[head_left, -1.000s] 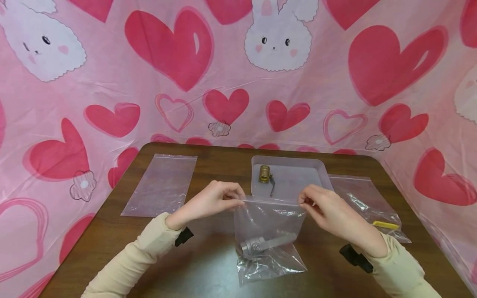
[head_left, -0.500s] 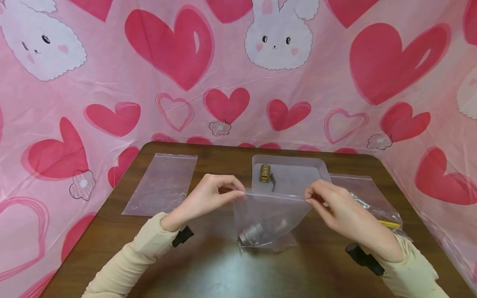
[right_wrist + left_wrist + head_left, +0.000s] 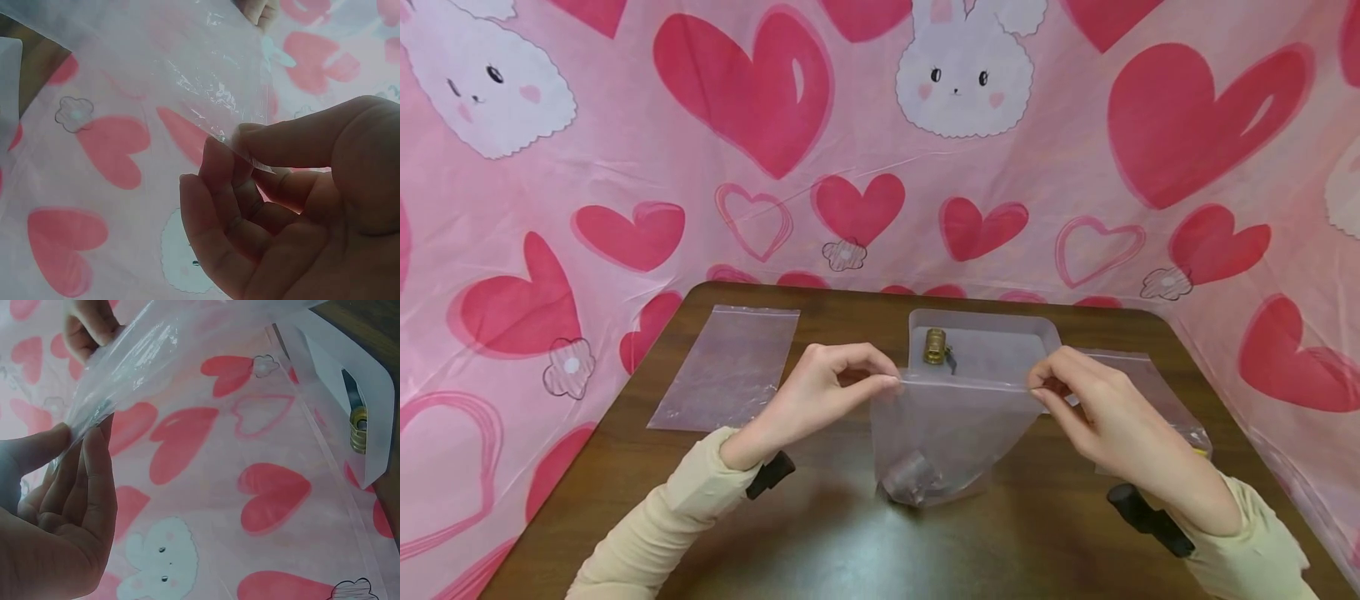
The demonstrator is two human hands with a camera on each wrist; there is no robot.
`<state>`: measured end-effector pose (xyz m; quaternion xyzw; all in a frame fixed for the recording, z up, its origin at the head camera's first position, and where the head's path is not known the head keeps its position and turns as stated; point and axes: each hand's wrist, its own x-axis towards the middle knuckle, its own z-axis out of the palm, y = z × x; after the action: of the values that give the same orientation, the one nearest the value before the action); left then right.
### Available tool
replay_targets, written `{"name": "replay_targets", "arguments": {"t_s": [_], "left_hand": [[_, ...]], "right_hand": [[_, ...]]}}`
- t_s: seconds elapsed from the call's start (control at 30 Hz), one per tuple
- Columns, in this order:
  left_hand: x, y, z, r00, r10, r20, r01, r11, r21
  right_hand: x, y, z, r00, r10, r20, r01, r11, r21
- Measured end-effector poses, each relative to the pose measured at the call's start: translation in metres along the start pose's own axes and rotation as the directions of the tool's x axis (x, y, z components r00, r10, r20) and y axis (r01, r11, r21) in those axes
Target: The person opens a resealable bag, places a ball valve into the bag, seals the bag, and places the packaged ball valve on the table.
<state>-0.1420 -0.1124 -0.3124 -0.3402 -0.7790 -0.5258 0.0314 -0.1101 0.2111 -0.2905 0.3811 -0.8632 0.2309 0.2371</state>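
Both grips (image 3: 827, 396) (image 3: 1097, 408) pinch clear bag (image 3: 951, 425) by top corners — metal piece (image 3: 913, 478) low inside.

Brown table (image 3: 820, 533) carrying clear bag (image 3: 722, 367) lying at 10 o'clock, pale tray (image 3: 1000, 343) sitting at 1, second bag (image 3: 1141, 379) lying at 2

Inscriptions: you can read no text, label, brand, number or sign on any item in the three views. On the brass valve (image 3: 935, 347) in the tray (image 3: 1000, 354), any marking is too small for you to tell; on the metal fitting (image 3: 912, 479) inside the clear bag (image 3: 955, 421) you hold, cloudy film and blur leave nothing legible. The pink backdrop (image 3: 625, 112) shows you pictorial print only.
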Motion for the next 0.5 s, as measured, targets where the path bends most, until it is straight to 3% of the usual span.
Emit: {"name": "replay_targets", "arguments": {"t_s": [0.27,0.5], "left_hand": [[0.0009,-0.0033,-0.0014,1.000,-0.008,-0.014,0.008,1.000,0.018],[0.0023,-0.0045,-0.0043,0.998,-0.056,-0.017,0.057,0.998,0.036]], "right_hand": [[0.0037,-0.0042,-0.0056,1.000,-0.011,0.013,0.011,1.000,0.001],[0.0058,-0.0048,-0.0103,1.000,-0.019,0.025,0.019,1.000,-0.005]]}}
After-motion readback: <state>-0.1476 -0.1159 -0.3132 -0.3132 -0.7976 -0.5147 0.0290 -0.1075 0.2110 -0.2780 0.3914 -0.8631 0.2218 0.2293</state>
